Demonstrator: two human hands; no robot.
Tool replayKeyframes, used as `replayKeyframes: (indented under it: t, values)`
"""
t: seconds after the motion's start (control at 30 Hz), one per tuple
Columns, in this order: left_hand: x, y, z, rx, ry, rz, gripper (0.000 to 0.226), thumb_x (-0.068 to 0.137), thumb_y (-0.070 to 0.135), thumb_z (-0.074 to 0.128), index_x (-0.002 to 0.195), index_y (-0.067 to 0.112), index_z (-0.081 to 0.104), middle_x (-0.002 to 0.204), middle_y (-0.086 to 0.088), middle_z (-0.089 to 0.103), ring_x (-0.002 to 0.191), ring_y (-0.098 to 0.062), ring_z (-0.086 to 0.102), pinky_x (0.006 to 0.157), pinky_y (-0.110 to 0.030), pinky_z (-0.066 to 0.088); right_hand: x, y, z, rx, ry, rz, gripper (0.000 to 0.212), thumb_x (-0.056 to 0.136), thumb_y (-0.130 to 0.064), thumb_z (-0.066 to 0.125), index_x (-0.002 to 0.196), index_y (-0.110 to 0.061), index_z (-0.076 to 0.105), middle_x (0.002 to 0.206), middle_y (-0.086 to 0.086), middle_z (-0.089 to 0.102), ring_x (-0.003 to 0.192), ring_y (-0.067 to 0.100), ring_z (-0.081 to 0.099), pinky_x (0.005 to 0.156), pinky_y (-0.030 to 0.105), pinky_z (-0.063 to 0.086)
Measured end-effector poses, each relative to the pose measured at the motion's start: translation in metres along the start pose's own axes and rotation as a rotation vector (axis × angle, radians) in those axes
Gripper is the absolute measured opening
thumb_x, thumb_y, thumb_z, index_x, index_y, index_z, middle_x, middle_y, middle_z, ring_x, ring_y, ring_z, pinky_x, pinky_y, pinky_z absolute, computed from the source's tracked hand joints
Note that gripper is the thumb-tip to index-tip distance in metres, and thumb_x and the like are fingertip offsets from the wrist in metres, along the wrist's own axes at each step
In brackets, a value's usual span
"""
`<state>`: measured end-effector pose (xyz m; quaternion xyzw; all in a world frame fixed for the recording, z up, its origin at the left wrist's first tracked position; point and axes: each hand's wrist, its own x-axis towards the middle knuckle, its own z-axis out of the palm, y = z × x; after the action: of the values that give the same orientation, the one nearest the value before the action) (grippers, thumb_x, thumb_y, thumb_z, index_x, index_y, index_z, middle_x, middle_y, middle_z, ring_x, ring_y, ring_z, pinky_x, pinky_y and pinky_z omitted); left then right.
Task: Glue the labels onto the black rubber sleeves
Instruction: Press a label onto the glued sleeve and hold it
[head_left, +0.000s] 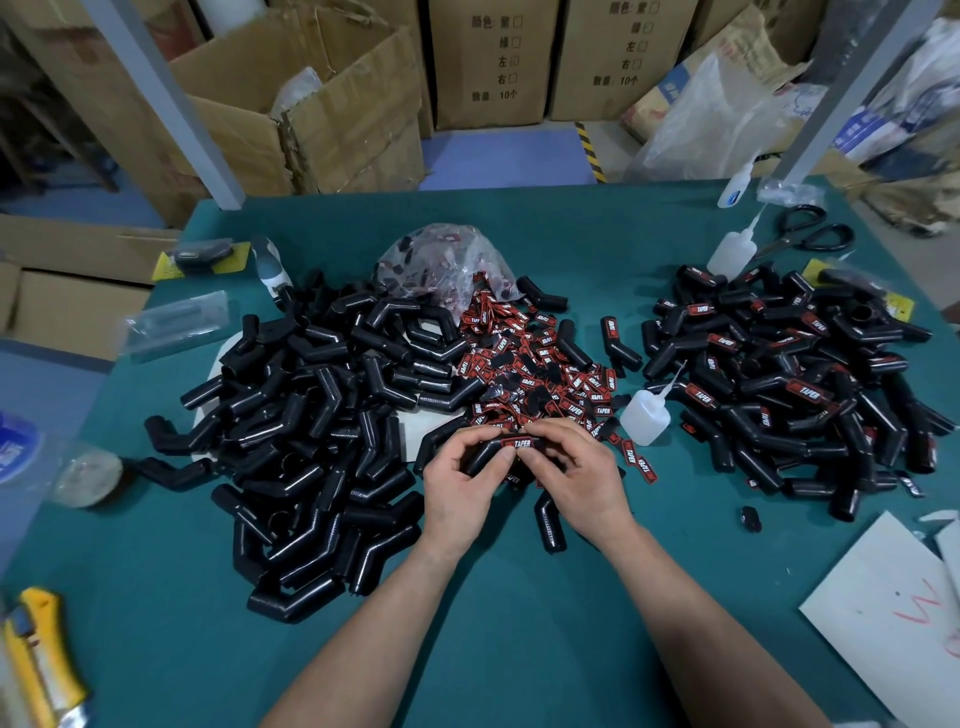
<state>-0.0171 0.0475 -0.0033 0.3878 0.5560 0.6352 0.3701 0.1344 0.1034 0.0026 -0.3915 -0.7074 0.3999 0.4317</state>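
**A:** Entry one, the hands: how are they listed?

**B:** The left hand (457, 480) and right hand (576, 478) are recorded side by side over the front middle of the green counter (519, 634). Both forearms are bare. They enter from the lower edge and converge towards each other.

**A:** And the fingers?

**B:** The left fingers (467, 441) are curled round the bent end of one black rubber sleeve (491, 453), with the thumb laid on its near side. The right fingers (561, 431) are curled over its straight end, where a red-and-black label (521, 443) marked TAPER is seated. That end is pinched between thumb and forefinger. The sleeve is held between the two hands, just in front of the loose labels (535, 364).

**A:** Surrounding stock?

**B:** A heap of unlabelled sleeves (322, 415) is logged at left. The loose labels are heaped in the middle, with a clear bag (447, 260) behind them. A heap of labelled sleeves (789, 374) is logged at right. A white glue bottle (644, 415) is placed just right of the right hand. A second bottle (730, 254) is noted farther back, near black scissors (810, 234). A yellow utility knife (41, 660) is entered at the near left corner and a white sheet (883, 613) at the near right.
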Motion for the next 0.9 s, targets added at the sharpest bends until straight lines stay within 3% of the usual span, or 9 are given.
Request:
replayKeyframes:
  t: [0.27,0.5,0.6,0.73,0.9]
  values:
    - [0.0004,-0.0004,-0.0006,-0.018,0.003,-0.024,0.024,0.084,0.032,0.08,0.107,0.034,0.076,0.112,0.002,0.077,0.112,-0.019,0.071,0.098,-0.026,0.054,-0.0009,0.0022,0.0003,0.039,-0.016,0.011,0.031,0.09,-0.02,0.073,0.119,-0.03,0.069,0.116,-0.019,0.065,0.107,0.015,0.066,0.089,0.022,0.054]
    - [0.0017,-0.0013,-0.0015,-0.03,0.002,-0.021,0.023,0.086,0.028,0.079,0.108,0.029,0.076,0.112,0.0,0.077,0.111,-0.019,0.071,0.097,-0.025,0.053,-0.0006,0.0031,0.0001,0.03,-0.03,0.03,0.034,0.092,-0.005,0.064,0.118,-0.025,0.069,0.118,-0.02,0.063,0.111,0.009,0.064,0.092,0.016,0.05]
    - [0.0011,-0.0009,-0.0014,-0.013,-0.007,0.001,0.023,0.086,0.027,0.079,0.109,0.03,0.076,0.113,0.002,0.076,0.112,-0.019,0.071,0.098,-0.025,0.053,-0.0007,-0.0004,-0.0011,0.059,-0.014,0.028,0.035,0.093,-0.015,0.057,0.121,-0.033,0.067,0.119,-0.022,0.064,0.108,0.008,0.065,0.09,0.017,0.052]
    - [0.0006,-0.0018,-0.0007,0.005,-0.008,0.001,0.023,0.085,0.027,0.079,0.107,0.03,0.076,0.113,0.002,0.076,0.113,-0.021,0.07,0.1,-0.029,0.054,0.0003,-0.0024,-0.0007,0.013,0.011,0.02,0.028,0.092,-0.031,0.067,0.12,-0.034,0.068,0.116,-0.018,0.066,0.105,0.016,0.068,0.087,0.032,0.058]
    - [-0.0003,-0.0016,-0.0013,0.001,-0.007,0.001,0.023,0.086,0.028,0.078,0.108,0.023,0.075,0.113,0.0,0.076,0.113,-0.022,0.07,0.101,-0.031,0.054,-0.0001,-0.0031,-0.0002,0.012,0.006,-0.002,0.034,0.091,-0.032,0.069,0.122,-0.044,0.064,0.115,-0.017,0.066,0.106,0.015,0.068,0.089,0.031,0.057]
